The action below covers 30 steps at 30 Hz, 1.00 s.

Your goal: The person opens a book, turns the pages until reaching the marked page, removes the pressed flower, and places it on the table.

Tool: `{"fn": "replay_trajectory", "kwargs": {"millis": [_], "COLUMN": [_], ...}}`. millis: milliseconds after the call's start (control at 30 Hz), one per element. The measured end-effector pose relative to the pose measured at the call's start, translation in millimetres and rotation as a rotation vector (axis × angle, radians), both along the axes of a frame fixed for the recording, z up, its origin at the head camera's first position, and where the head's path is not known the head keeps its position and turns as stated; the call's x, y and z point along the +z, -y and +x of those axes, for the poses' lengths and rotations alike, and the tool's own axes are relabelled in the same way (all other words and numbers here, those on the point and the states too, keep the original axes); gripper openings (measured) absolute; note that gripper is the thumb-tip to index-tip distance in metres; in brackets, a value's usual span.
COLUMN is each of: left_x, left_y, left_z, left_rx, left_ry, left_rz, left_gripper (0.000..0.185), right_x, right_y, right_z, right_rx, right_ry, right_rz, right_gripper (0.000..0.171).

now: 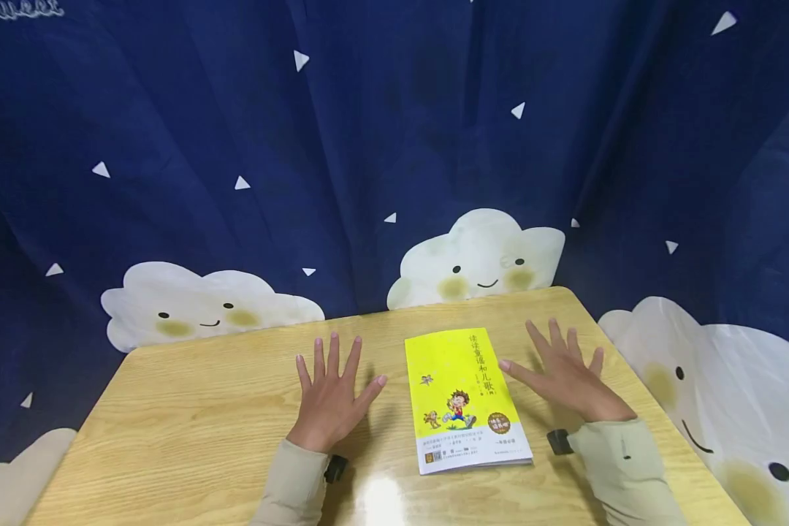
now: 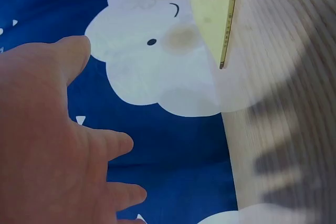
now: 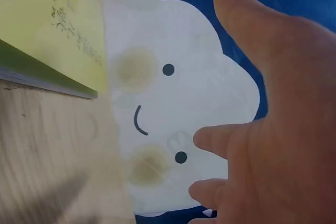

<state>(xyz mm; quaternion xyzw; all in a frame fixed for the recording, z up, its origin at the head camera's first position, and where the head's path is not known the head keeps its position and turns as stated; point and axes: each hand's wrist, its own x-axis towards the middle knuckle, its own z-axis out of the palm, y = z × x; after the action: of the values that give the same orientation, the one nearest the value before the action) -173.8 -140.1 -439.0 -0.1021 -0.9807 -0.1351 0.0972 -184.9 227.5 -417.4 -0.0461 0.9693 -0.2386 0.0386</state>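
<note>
A closed yellow book [image 1: 460,394] with a white lower band and a cartoon running child on its cover lies flat on the wooden table. To its left, my left hand [image 1: 332,398] is held with fingers straight and spread, apart from the book. On the other side, my right hand [image 1: 565,376] is spread too, its thumb close to the book's right edge; whether they touch I cannot tell from the head view. In the right wrist view a gap shows between that hand [image 3: 283,114] and the book [image 3: 47,30]. Neither hand holds anything.
The light wooden table [image 1: 191,416] has rounded back corners. Behind it hangs a dark blue curtain [image 1: 368,146] with white triangles and smiling clouds [image 1: 480,256]. Dark wrist devices [image 1: 335,468] sit at both beige cuffs.
</note>
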Motion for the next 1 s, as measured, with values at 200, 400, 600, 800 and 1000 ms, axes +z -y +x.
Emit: {"fn": "replay_trajectory", "kwargs": {"millis": [200, 400, 600, 800, 1000], "left_x": [-1.3, -0.8, -1.8, -0.6, 0.2], "left_y": [-2.3, -0.1, 5.7, 6.4, 6.0], "left_z": [-1.8, -3.0, -0.8, -1.3, -1.3], "left_rx": [-0.007, -0.007, 0.009, 0.009, 0.013], "left_ry": [0.011, 0.009, 0.031, 0.031, 0.040], "left_rz": [0.000, -0.009, -0.013, 0.006, 0.010], "left_gripper": [0.080, 0.080, 0.080, 0.078, 0.078], "right_x": [-7.2, -21.3, -34.6, -37.9, -40.1], "right_y": [-4.2, -7.0, -7.1, -7.7, -9.9], "right_z": [-1.2, -5.9, -7.1, -7.1, -9.5], "right_rx": [0.015, 0.031, 0.040, 0.048, 0.049], "right_ry": [0.034, 0.071, 0.126, 0.125, 0.145], "right_rz": [-0.014, -0.001, -0.010, 0.022, 0.025], "right_gripper": [0.100, 0.088, 0.082, 0.081, 0.083]}}
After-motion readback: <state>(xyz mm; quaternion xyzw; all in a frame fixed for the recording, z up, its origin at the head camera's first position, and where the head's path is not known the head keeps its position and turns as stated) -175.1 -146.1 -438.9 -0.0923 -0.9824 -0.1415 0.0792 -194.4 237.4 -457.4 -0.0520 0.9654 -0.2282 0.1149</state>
